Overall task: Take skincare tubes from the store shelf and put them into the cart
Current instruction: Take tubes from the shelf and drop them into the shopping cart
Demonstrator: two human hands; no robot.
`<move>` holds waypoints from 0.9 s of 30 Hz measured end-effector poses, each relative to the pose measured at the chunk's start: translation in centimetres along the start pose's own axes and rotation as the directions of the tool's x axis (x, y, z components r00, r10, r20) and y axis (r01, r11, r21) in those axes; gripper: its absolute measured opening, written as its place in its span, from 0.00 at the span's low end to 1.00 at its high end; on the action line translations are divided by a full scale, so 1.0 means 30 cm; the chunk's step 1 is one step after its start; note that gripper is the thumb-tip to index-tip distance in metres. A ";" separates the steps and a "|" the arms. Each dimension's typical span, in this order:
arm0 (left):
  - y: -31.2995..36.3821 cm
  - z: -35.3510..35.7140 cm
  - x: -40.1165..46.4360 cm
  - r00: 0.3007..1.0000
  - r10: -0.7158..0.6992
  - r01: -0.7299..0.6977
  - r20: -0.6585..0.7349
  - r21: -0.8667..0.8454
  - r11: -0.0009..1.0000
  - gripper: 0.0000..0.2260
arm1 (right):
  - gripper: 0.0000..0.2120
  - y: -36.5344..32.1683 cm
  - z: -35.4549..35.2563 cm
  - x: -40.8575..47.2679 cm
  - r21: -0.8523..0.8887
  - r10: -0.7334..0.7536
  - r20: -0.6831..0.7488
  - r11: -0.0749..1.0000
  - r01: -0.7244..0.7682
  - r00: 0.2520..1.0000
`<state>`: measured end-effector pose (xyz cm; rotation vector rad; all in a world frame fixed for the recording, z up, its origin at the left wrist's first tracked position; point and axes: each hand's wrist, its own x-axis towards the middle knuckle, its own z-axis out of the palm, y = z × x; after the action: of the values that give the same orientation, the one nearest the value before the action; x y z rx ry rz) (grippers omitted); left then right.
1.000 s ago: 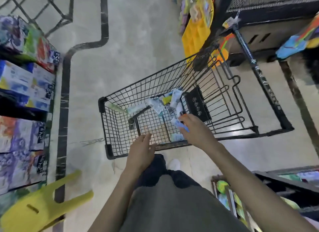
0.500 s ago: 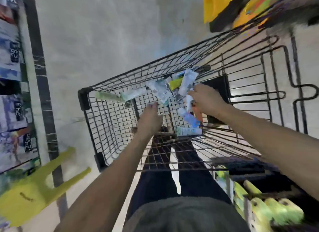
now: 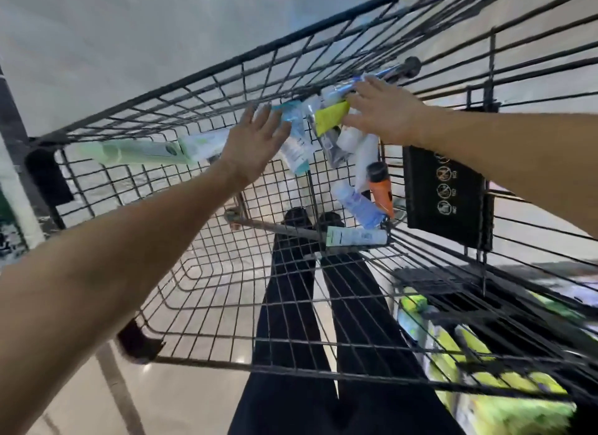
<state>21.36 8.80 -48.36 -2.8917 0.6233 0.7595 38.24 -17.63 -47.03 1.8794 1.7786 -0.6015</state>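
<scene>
While both arms reach into the wire cart (image 3: 200, 292), the left hand (image 3: 255, 140) spreads its fingers flat at ten o'clock, over a pale green tube (image 3: 142, 149). At one o'clock the right hand (image 3: 385, 114), fingers straight, presses on the yellow tube (image 3: 330, 119). An orange tube (image 3: 382, 190) lies just below, among the pile.

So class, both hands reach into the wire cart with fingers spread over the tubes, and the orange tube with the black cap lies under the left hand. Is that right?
Not quite. The orange tube lies below the right hand, not under the left hand. The head view shows it. The rest holds: both hands reach into the wire cart, fingers spread over the tubes.
</scene>
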 end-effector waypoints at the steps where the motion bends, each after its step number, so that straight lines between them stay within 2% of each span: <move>1: 0.002 0.019 -0.005 1.000 0.006 -0.006 -0.018 0.023 1.000 0.33 | 0.28 0.004 0.011 0.007 -0.006 0.000 -0.004 1.000 0.000 1.000; 7: -0.017 0.051 0.020 0.991 0.078 -0.072 -0.113 0.055 0.996 0.30 | 0.24 -0.001 0.037 0.024 -0.032 -0.004 -0.079 0.999 0.001 0.997; 11: -0.034 0.008 0.079 0.984 0.151 -0.149 -0.099 0.028 0.988 0.26 | 0.25 0.004 0.016 0.022 0.055 -0.003 -0.086 0.998 0.008 0.996; 15: -0.039 -0.013 0.084 0.984 0.142 -0.152 -0.106 -0.086 0.985 0.24 | 0.26 0.000 -0.016 -0.003 0.278 0.042 -0.151 0.961 0.002 0.988; 18: -0.024 -0.066 0.049 0.998 0.047 -0.054 -0.032 -0.299 0.953 0.29 | 0.26 -0.019 -0.093 -0.048 0.554 0.110 -0.078 0.831 -0.049 0.991; 20: -0.005 -0.106 -0.001 0.997 -0.053 0.075 0.058 -0.510 0.857 0.30 | 0.29 -0.048 -0.158 -0.100 0.723 0.177 0.029 0.676 -0.143 0.984; 22: 0.019 -0.141 -0.049 0.978 -0.142 0.210 0.155 -0.706 0.676 0.26 | 0.31 -0.086 -0.198 -0.159 0.884 0.241 0.160 0.396 -0.248 0.957; 24: 0.057 -0.224 -0.122 0.933 -0.231 0.351 0.275 -0.831 0.432 0.26 | 0.30 -0.146 -0.241 -0.238 0.955 0.244 0.288 -0.009 -0.295 0.926; 25: 0.081 -0.278 -0.160 0.904 -0.268 0.402 0.332 -0.875 0.270 0.26 | 0.28 -0.176 -0.260 -0.272 0.936 0.246 0.330 -0.211 -0.282 0.911; 27: 0.132 -0.380 -0.240 0.870 -0.271 0.417 0.413 -0.908 -0.046 0.22 | 0.26 -0.243 -0.322 -0.343 0.833 0.265 0.379 -0.515 -0.202 0.887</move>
<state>19.20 5.71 -34.84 -3.6512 -1.3539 1.7755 30.27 -19.50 -33.42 3.0711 -0.0998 -2.5640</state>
